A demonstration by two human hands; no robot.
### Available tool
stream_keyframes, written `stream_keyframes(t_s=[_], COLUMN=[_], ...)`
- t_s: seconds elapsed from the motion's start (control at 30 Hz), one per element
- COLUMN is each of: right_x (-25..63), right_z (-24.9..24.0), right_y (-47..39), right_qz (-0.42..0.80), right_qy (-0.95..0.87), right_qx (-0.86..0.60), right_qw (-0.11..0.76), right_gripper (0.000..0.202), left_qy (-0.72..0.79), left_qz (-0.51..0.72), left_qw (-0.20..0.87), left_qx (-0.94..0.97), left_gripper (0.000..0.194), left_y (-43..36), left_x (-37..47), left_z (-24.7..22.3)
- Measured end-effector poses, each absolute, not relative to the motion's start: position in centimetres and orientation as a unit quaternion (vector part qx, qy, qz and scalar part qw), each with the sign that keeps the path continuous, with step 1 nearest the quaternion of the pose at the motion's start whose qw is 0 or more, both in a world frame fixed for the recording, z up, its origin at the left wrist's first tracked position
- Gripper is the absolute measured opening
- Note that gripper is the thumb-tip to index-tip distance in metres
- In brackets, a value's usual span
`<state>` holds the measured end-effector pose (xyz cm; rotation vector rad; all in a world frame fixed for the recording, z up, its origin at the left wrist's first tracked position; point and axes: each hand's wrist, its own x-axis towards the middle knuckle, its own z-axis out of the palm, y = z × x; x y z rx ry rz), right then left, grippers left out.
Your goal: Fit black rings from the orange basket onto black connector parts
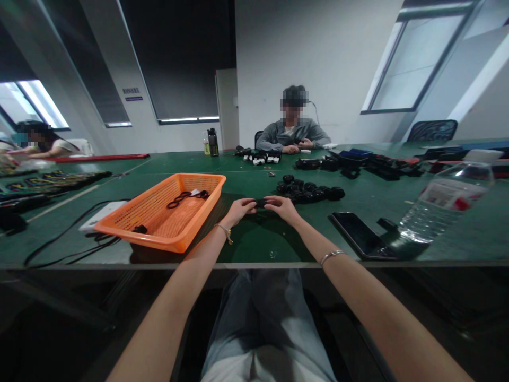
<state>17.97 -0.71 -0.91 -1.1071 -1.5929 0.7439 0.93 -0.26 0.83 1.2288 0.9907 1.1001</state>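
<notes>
Between my two hands is a small black part [261,203], held just above the green table [254,241]; its exact kind is too small to make out. The fingers of my left hand [240,210] pinch its left end. On its right end, my right hand [283,208] closes with thumb and fingertips. Just beyond my right hand lies a pile of similar-looking black round parts [308,190]. To the left of my left hand stands an orange plastic basket [159,241], with a few black ring-shaped pieces [186,198] inside it.
A phone [360,235] and a clear water bottle [445,196] are at the right. Behind the basket's left side sits a white power strip [102,215] with black cables. Across the table a person [292,132] sits near white and black parts [262,157]. Dark bottles [212,142] stand farther back.
</notes>
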Motion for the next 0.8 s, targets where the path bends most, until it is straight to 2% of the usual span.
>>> stream_keyframes(t_s=[0.17,0.4,0.6,0.8], right_x=[18.05,18.1,18.05,17.97], right_z=[-0.89,-0.84,-0.79,-0.86], right_y=[-0.68,-0.59,-0.69,-0.71], right_qz=[0.302,0.267,0.286,0.304], right_qy=[-0.675,-0.69,-0.68,-0.67], right_qx=[-0.446,-0.45,-0.443,-0.45], right_qw=[0.504,0.5,0.509,0.506], right_gripper=[0.039,0.034,0.044,0.037], left_qy=[0.417,0.414,0.415,0.409], left_qz=[0.471,0.464,0.469,0.466], left_qw=[0.565,0.563,0.569,0.566], left_qx=[0.534,0.544,0.534,0.544], left_gripper=[0.017,0.018,0.017,0.018], left_y=[0.03,0.25,0.07,0.12], left_x=[0.83,0.81,0.94,0.83], left_z=[0.48,0.32,0.58,0.45])
